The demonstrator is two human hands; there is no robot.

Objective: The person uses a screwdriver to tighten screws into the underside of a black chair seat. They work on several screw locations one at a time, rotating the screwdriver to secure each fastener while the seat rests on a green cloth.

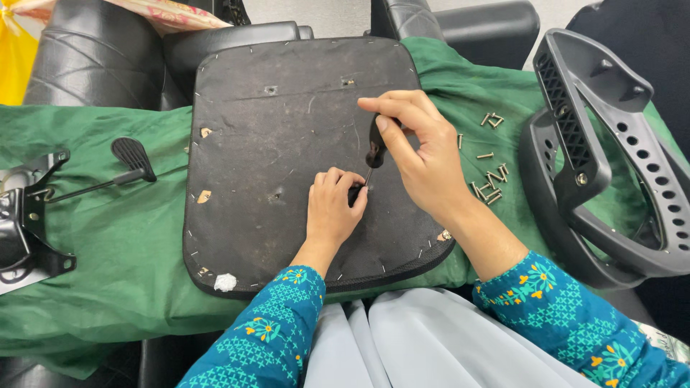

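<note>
A dark seat base (287,144), turned underside up, is laid on a green cloth (108,237) in the middle of the scene. A screwdriver (374,144) is held upright over the base's right half, its black handle gripped by the curled fingers of the right hand (420,154), with the thumb pressed along the handle. The thin shaft is pointed down at the base. Just near of it, the left hand (332,212) is rested on the base, fingers drawn together and pinched at the screwdriver's tip; what is pinched cannot be told. Loose screws (490,183) are scattered on the cloth to the right of the base. Farther right, black armrests (596,158) are stacked. At the far left, a metal bracket (21,230) and a black lever (126,169) are laid.
</note>
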